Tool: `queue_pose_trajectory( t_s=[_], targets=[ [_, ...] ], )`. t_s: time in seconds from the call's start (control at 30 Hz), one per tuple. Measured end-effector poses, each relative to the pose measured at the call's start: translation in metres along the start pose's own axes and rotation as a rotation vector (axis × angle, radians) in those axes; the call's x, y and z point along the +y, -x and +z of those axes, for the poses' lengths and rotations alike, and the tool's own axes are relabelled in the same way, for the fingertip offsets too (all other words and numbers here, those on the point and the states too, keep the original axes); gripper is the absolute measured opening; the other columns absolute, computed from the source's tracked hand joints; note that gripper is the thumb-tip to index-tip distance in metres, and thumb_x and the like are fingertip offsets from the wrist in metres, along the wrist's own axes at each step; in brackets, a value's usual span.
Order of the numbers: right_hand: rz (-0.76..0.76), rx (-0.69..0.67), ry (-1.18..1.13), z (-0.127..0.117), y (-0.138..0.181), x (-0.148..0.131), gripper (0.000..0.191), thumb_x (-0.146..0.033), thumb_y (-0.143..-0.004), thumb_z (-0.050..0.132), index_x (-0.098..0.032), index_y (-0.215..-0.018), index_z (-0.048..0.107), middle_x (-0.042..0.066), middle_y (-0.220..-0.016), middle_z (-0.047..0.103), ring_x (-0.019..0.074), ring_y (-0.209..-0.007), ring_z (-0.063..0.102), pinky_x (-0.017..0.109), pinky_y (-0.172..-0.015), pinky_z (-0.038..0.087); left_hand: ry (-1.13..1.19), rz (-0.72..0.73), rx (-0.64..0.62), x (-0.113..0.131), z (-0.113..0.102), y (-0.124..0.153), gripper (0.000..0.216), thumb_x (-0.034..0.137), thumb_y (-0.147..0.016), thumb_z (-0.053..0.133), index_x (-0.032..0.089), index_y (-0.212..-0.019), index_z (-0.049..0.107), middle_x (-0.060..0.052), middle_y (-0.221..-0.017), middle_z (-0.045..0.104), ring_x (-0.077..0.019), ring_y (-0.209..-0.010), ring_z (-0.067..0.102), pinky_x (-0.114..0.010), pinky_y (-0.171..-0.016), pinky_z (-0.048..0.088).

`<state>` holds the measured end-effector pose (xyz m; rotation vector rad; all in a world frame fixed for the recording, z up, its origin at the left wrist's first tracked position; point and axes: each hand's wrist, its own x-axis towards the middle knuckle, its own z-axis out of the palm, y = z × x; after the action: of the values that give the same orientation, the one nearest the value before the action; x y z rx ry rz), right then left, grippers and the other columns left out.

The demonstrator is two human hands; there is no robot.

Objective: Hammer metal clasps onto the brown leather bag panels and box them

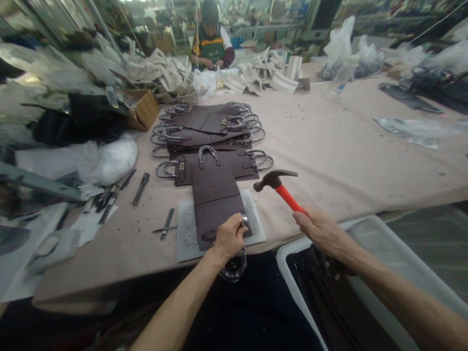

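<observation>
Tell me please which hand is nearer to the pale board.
Left: the left hand is over the board; the right hand, with the hammer, is beyond its right edge.

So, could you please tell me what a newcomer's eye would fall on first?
Probably the red-handled claw hammer, held in the right hand over the table, right of centre. Next, the dark panel under the left hand, partly on a whitish board, similar panels piled beyond it.

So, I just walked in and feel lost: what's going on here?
A person's left hand grips a shiny metal piece at the near end of a dark brown panel, which lies partly on a pale board. The right hand holds a hammer off to the panel's right. Beyond it lie more overlapping brown panels.
</observation>
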<state>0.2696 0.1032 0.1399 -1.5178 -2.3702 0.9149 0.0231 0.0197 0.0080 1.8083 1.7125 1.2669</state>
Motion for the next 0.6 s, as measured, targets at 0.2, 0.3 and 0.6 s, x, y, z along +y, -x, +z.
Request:
queue_pose_trajectory(
  t_s=[0.2, 0.3, 0.6],
  targets=[
    [0.24, -0.013, 0.025, 0.05, -0.052, 0.057, 0.036, -0.04, -0.099, 0.035, -0.021, -0.075, 0.052, 0.004, -0.064, 0.055, 0.0185, -0.054, 0.056, 0.032, -0.056, 0.046, 0.019, -0.042, -0.031, 0.005, -0.004, -0.001, 0.014, 0.009, -0.087, 0.063, 0.021, -0.092, 0.065, -0.007, -0.108, 0.074, -0.0226, -0.107, 0.071, -0.038, -0.101, 0.058],
    [0.136, 0.11, 0.101, 0.065, -0.061, 0.059, 0.023, -0.034, -0.095, 0.047, -0.016, -0.096, 0.062, 0.018, -0.101, 0.065, 0.0316, -0.097, 0.064, 0.046, -0.085, 0.051, 0.047, -0.061, -0.024, 0.01, -0.007, -0.002, 0.015, 0.011, -0.089, 0.063, 0.021, -0.099, 0.066, -0.008, -0.112, 0.073, -0.0222, -0.11, 0.07, -0.037, -0.101, 0.057],
    [-0.578, 0.046, 0.003, 0.143, -0.047, 0.001, 0.045, -0.025, -0.095, 0.057, -0.021, -0.14, 0.055, 0.014, -0.137, 0.057, 0.0306, -0.123, 0.054, 0.052, -0.105, 0.046, 0.239, -0.228, 0.082, 0.02, -0.003, -0.006, 0.01, 0.022, -0.091, 0.06, 0.021, -0.096, 0.068, -0.007, -0.1, 0.073, -0.0212, -0.099, 0.07, -0.038, -0.097, 0.056]
  ],
)
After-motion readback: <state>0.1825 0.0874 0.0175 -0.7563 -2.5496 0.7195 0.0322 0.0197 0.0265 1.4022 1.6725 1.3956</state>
